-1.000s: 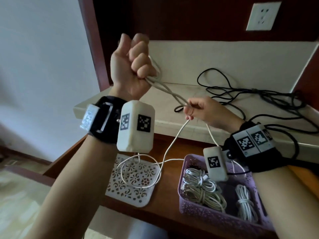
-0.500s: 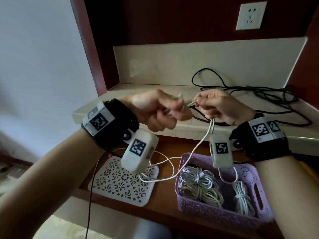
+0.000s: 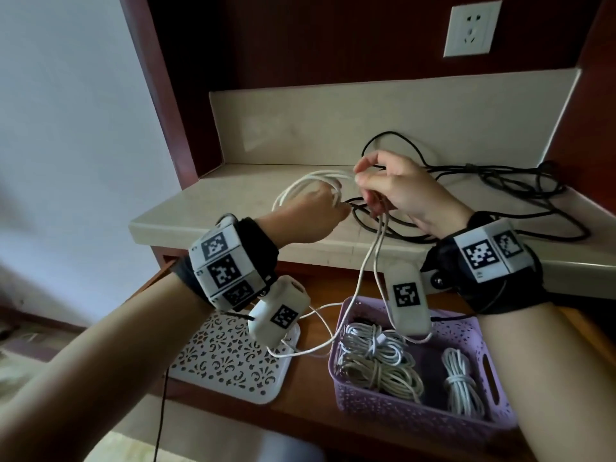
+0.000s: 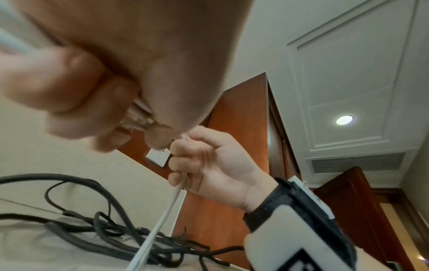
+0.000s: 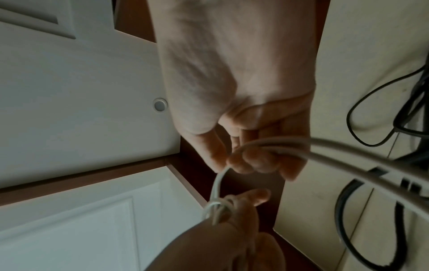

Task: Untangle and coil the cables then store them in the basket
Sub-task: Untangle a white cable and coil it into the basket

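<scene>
both hands work over the pale bench [image 3: 206, 208]. the left hand [image 3: 313, 211] has its grip curled round several loops of the white cable [image 3: 300, 188]. the right hand [image 3: 396, 188] pinches the same cable beside it — the slack runs down through its fingers to the wooden shelf below. a tangled black cable [image 3: 500, 191] lies on the bench behind. the purple basket [image 3: 416, 418] holds what look like three coiled bundles [image 3: 376, 361].
</scene>
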`<action>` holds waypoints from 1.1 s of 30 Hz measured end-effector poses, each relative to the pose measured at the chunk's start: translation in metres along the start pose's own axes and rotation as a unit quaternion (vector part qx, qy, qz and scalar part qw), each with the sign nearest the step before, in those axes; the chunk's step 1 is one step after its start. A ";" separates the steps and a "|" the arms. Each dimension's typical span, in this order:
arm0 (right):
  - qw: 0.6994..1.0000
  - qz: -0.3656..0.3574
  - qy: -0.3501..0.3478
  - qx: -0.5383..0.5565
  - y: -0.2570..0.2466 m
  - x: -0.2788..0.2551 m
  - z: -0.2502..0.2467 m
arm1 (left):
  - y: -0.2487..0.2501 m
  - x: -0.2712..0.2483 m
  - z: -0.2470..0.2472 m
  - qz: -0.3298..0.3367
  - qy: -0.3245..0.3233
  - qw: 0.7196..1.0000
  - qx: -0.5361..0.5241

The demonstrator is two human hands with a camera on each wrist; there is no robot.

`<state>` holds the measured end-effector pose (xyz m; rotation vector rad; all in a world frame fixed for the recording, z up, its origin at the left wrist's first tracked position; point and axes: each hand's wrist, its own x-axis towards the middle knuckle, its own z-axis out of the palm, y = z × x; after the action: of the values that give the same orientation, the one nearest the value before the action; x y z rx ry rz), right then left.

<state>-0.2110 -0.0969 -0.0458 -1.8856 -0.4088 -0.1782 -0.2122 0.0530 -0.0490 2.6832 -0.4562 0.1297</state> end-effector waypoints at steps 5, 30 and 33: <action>0.999 0.013 -0.041 -0.016 0.002 -0.002 0.005 | -0.007 0.014 -0.007 -0.024 0.132 0.975 -0.179; 0.998 -0.042 0.053 -0.002 -0.017 -0.007 0.020 | 0.035 0.023 -0.016 0.027 0.220 0.851 -0.477; 1.000 -0.005 -0.001 0.003 -0.018 -0.008 0.018 | 0.035 0.026 -0.026 0.025 0.259 0.826 -0.500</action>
<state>-0.2266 -0.0768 -0.0389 -1.8783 -0.4202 -0.1812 -0.2003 0.0261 -0.0080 1.5097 -0.2887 0.4716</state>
